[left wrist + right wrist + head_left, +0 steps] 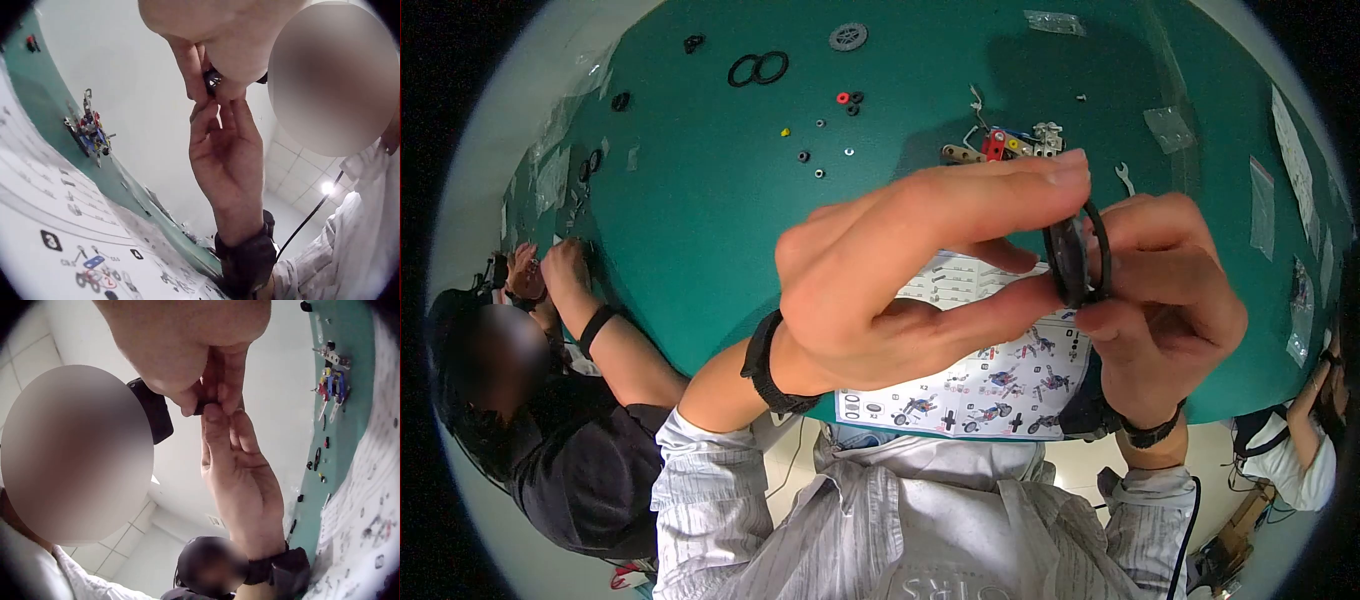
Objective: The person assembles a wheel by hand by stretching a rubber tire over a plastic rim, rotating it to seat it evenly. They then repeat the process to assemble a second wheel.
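Both hands meet in front of the body, raised over the instruction sheet [960, 385]. Between thumb and fingers, my left hand [870, 270] pinches a dark toy wheel [1068, 255], whose spokes show in the left wrist view. A thin black rubber tyre [1103, 250] stands right at the wheel's side, partly around its edge. My right hand [1175, 285] pinches the tyre and wheel from the other side with curled fingers. Fingers hide much of the rim. Behind the hands lies a partly built toy model [1000, 145] with red, blue and metal parts.
Two black rubber rings [758, 69] and a grey spoked wheel [848, 37] lie at the back of the green table [700, 200]. Small spacers and nuts are scattered in the middle. A wrench [1124, 180] and plastic bags [1168, 130] lie right. Another person [600, 440] works at left.
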The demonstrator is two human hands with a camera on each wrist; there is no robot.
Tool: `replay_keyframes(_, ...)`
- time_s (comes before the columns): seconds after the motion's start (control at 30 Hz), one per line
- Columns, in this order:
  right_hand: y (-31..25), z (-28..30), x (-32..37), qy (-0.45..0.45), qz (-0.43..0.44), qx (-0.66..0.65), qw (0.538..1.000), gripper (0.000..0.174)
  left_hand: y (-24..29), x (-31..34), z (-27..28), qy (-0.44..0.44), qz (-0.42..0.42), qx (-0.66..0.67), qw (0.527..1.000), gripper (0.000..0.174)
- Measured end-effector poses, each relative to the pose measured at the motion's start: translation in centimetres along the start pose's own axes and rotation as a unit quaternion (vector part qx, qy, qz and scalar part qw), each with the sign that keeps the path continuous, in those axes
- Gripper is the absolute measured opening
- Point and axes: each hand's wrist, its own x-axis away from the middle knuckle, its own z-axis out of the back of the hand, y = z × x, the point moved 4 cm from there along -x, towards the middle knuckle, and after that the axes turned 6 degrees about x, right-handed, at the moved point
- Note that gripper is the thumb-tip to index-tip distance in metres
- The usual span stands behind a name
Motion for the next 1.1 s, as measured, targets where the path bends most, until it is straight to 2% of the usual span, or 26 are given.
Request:
replay_keyframes(0.13, -0.07, -0.19, 0.23, 0.018, -0.019, -0.018, 0.999, 0.031, -0.07, -0.17, -0.81, 0.144, 0.002, 0.041, 0.989, 0.046)
replay_keyframes(0.17, -0.08, -0.18, 0.24, 0.019, -0.018, -0.02, 0.999, 0.032, -0.06, -0.21, -0.76, 0.136, 0.002, 0.044, 0.99, 0.046)
replay_keyframes(0.33, -0.17, 0.01, 0.03, 0.0, -0.003, -0.014, 1.0, 0.034, -0.45, 0.02, -0.17, -0.013, 0.019, 0.076, 0.997, 0.064)
replay_keyframes(0.47, -0.45, -0.02, -0.16, 0.001, -0.006, -0.002, 1.0, 0.03, -0.4, 0.01, -0.54, 0.002, 0.022, 0.084, 0.996, 0.064)
replay_keyframes(0.73, -0.45, -0.05, -0.24, -0.005, 0.017, 0.012, 1.0, 0.026, -0.63, -0.01, -0.25, -0.02, -0.006, 0.071, 0.997, 0.065)
replay_keyframes(1.0, 0.0, -0.39, 0.37, 0.039, -0.082, -0.06, 0.994, 0.026, -0.26, 0.22, -0.2, 0.037, -0.047, -0.055, 0.997, 0.064)
replay_keyframes(1.1, 0.13, -0.44, 0.41, 0.044, -0.077, -0.071, 0.993, 0.026, -0.31, 0.28, -0.29, 0.058, -0.061, -0.06, 0.995, 0.065)
